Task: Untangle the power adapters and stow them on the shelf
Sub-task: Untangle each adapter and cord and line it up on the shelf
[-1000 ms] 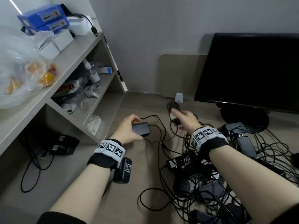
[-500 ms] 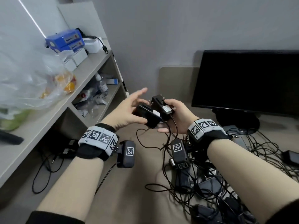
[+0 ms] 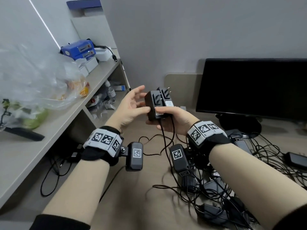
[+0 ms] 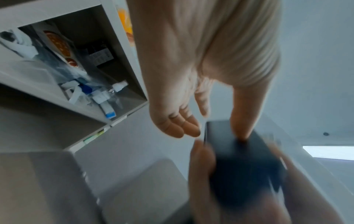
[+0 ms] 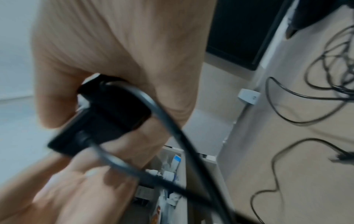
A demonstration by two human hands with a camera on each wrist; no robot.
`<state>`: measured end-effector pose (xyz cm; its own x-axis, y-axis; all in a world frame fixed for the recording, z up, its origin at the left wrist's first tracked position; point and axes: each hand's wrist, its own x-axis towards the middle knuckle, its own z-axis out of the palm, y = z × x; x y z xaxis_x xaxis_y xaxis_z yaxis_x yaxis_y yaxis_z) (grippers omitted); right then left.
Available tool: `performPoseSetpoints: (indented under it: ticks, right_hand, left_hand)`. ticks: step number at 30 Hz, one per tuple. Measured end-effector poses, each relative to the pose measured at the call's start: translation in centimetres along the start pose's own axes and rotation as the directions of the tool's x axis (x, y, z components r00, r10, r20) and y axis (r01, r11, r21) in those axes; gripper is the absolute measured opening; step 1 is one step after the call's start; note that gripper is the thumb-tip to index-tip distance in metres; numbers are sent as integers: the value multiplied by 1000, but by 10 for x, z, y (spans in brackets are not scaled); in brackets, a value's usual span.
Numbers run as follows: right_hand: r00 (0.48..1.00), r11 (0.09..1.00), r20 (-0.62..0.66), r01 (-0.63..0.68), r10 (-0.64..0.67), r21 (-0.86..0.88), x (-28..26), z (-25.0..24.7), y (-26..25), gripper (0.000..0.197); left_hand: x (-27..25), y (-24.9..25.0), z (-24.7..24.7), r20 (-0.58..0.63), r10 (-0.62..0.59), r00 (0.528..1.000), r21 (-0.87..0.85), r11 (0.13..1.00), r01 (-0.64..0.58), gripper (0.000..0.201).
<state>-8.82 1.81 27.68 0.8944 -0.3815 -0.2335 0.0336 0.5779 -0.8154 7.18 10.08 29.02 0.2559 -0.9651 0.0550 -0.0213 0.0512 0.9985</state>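
Head view: my right hand point(image 3: 172, 121) grips two black box-shaped plastic power adapters point(image 3: 157, 103) side by side, prongs up, held in the air in front of the monitor; my thumb lies across their faces and my fingers curl underneath. My left hand point(image 3: 131, 107) is spread, fingers straight, its thumb pressing the near adapter's left side. Two thin black cords point(image 3: 166, 140) hang from the adapters down towards the heap of black adapters and tangled leads point(image 3: 224, 180) on the beige desk point(image 3: 129, 196). The pale laminate shelf unit point(image 3: 49, 123) stands to my left, already carrying bags, boxes and bottles.

Left wrist view: my left hand point(image 4: 201, 75) is open; its thumb tip rests on the smooth flat face of the black adapter point(image 4: 239, 151). My right fingers wrap the adapter's lower part, though that part is blurred.

Right wrist view: my right hand point(image 5: 114, 68) is closed firmly round the adapter bodies point(image 5: 107, 115), and the cords point(image 5: 172, 136) loop out past the fingers.

Assessment: the bodies appear rigid, fairly dense and smooth-sided, so liable to slip against each other when held as a pair. The flat sides are the place to grip. Prongs are hard and projecting; avoid them. The cords are limp and will snag on the heap, so I judge they need gathering before stowing.
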Motion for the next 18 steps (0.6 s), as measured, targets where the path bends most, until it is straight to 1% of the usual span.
performPoseSetpoints:
  ticks: [2, 3, 4, 5, 6, 7, 8, 9, 10, 11, 12, 13, 14, 15, 16, 18]
  right_hand:
    - [992, 994, -57, 110, -109, 10, 3, 8, -10, 32]
    - [982, 986, -97, 166, -162, 29, 4, 12, -16, 32]
    - [967, 975, -143, 220, -212, 40, 5, 16, -24, 29]
    - [947, 963, -189, 269, -259, 30, 5, 20, -33, 27]
    - [926, 949, -221, 316, -307, 8, 4, 23, -42, 25]
    - [904, 933, -240, 361, -354, -17, 2, 26, -52, 24]
    - [882, 914, -248, 405, -400, -30, 0, 27, -61, 24]
    - [859, 894, -260, 447, -440, -35, -4, 28, -70, 24]
    - [835, 875, -280, 484, -473, -34, -7, 26, -78, 23]
    - [813, 861, -312, 508, -492, -34, -11, 23, -83, 21]
    - [792, 850, -347, 526, -502, -28, -15, 18, -86, 20]
    - [779, 846, -383, 532, -496, -13, -19, 12, -86, 20]
    - [773, 853, -424, 521, -473, -2, -21, 4, -83, 19]
    - [768, 868, -470, 496, -435, 8, -23, -4, -78, 18]
    - [757, 885, -519, 466, -397, 2, -25, -13, -72, 18]
    - [730, 921, -612, 388, -305, 4, -28, -34, -56, 18]
  left_hand:
    - [-7, -7, 15, 19, -69, 997, -127, 989, 71, 84]
    - [-11, -11, 27, 61, -112, 992, -159, 980, 120, 82]
    - [-15, -15, 40, 117, -142, 983, -157, 974, 160, 73]
    - [-19, -20, 54, 163, -171, 972, -86, 979, 187, 58]
    - [-23, -25, 67, 182, -209, 961, 29, 978, 207, 35]
    - [-27, -28, 77, 173, -261, 950, 158, 959, 235, 13]
    - [-29, -35, 80, 165, -312, 936, 252, 931, 265, 10]
    - [-30, -45, 78, 161, -356, 920, 298, 907, 299, 17]
    - [-31, -53, 72, 157, -388, 908, 297, 896, 331, 24]
    - [-31, -58, 62, 98, -405, 909, 308, 881, 359, 31]
    - [-30, -60, 50, -13, -403, 915, 326, 863, 385, 36]
    - [-29, -58, 36, -153, -369, 917, 318, 860, 400, 37]
    - [-29, -53, 24, -272, -323, 906, 236, 890, 389, 36]
    - [-29, -44, 13, -332, -272, 903, 130, 935, 330, 37]
    - [-29, -31, 4, -344, -218, 913, 55, 966, 252, 38]
    - [-27, 0, -3, -299, -102, 949, 55, 991, 124, 41]
